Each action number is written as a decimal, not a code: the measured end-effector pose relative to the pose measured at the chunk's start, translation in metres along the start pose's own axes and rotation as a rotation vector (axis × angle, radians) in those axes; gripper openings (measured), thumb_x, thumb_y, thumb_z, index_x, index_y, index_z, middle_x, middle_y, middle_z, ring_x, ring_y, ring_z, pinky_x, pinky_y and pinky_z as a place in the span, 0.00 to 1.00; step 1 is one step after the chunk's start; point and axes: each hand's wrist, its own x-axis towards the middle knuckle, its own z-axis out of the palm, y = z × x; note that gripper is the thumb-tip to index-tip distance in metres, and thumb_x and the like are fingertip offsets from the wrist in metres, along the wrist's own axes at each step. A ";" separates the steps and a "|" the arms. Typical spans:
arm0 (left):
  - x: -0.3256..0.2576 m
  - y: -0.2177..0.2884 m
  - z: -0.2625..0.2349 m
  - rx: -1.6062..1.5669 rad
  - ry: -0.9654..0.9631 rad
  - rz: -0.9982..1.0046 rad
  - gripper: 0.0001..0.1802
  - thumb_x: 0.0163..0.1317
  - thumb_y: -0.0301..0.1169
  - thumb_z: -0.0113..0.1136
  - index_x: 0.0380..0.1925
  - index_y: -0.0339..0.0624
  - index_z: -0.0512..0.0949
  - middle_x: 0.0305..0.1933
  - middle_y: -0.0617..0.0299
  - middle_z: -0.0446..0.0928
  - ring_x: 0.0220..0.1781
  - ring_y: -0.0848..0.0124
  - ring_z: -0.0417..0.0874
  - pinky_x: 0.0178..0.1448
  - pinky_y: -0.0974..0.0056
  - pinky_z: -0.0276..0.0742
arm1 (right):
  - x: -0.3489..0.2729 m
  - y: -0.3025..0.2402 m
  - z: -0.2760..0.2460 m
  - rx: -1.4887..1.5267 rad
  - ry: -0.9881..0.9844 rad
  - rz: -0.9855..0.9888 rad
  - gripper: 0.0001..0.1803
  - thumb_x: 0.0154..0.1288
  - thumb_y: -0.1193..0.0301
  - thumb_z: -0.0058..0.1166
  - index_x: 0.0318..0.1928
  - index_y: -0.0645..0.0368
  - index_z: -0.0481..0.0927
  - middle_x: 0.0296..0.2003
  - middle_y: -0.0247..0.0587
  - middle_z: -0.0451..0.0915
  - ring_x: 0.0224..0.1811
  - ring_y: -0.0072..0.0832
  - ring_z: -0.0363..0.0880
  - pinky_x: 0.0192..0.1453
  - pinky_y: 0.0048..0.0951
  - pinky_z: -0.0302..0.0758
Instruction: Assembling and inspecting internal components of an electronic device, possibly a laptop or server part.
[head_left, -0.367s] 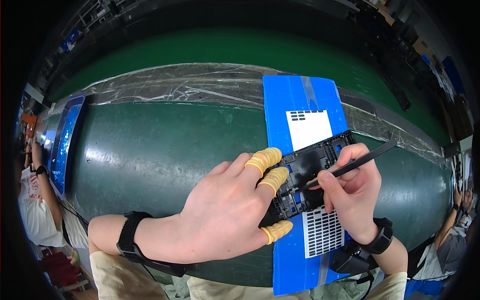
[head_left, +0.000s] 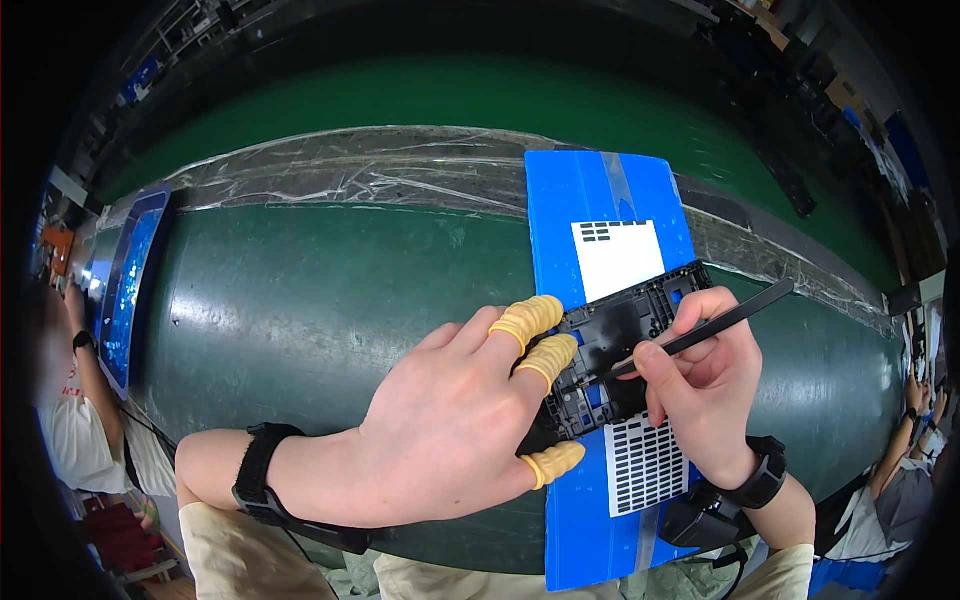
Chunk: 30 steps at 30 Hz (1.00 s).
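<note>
A black plastic phone frame (head_left: 625, 330), full of small cut-outs and ribs, lies tilted across the blue board (head_left: 565, 215). My left hand (head_left: 450, 420) grips its left end, with yellow finger cots on the thumb and two fingers. Between the thumb and fingers of my right hand (head_left: 705, 380) is a pair of black tweezers (head_left: 735, 312). Their tips reach down to the frame's lower left part; whether they pinch anything is too small to tell. Above the frame, a white sheet (head_left: 620, 265) bears a few black rectangular stickers. A second sheet (head_left: 648, 470), below it, is covered with rows of them.
The board rests on a green worktable (head_left: 330, 290) with a taped, plastic-covered far edge (head_left: 400, 165). A blue-bordered tray (head_left: 133, 290) stands at the far left. A black device (head_left: 705, 517) sits by my right wrist. Other people work at both sides.
The tweezer tips have drawn back slightly to the right over the frame. Both hands and the frame hold nearly still. A person at the left edge has leaned in.
</note>
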 end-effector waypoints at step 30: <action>-0.004 0.010 -0.007 0.146 -0.097 0.136 0.20 0.45 0.44 0.54 0.36 0.45 0.72 0.43 0.56 0.65 0.48 0.62 0.62 0.49 0.56 0.57 | 0.004 0.002 -0.008 0.261 0.108 -0.051 0.14 0.52 0.77 0.46 0.38 0.61 0.57 0.21 0.47 0.72 0.11 0.15 0.63 0.14 0.13 0.59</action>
